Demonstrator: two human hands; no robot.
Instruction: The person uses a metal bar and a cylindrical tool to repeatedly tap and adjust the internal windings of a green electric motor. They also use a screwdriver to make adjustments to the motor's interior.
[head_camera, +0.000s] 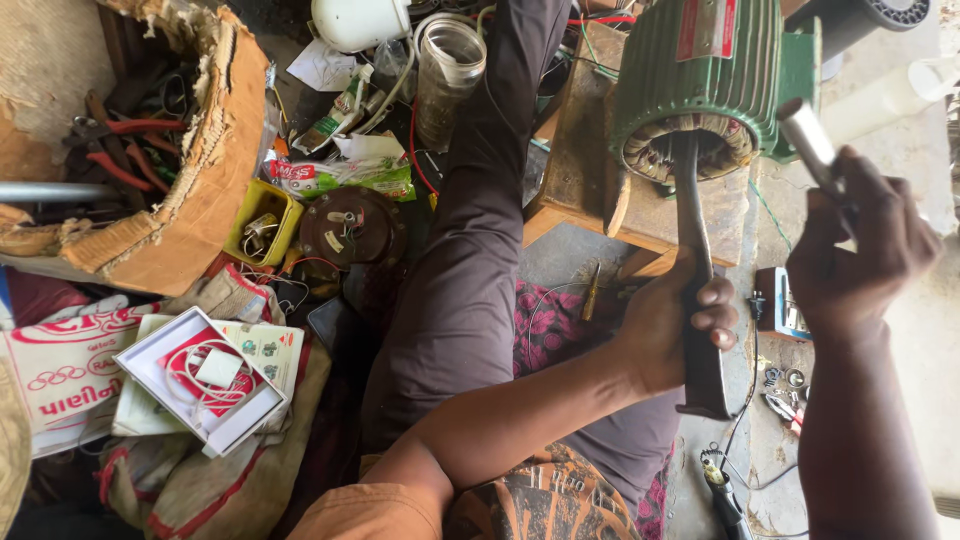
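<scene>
Left hand (672, 325) is clenching its grip around a long dark bar (695, 270), fingers fully wrapped, holding it so the bar's far tip is reaching into the open end of the green ribbed motor housing (705, 85), against the copper windings (690, 150). The motor is sitting on its side on a wooden block (580, 150), open end facing the person, probably to keep the windings reachable. Right hand (850, 250) is raised beside the motor, grip closed tight on a hammer-like tool with a shiny metal end (808, 140) pointing up, apparently poised above the bar. Torn cardboard box (190, 190) of pliers is lying well apart on the left.
</scene>
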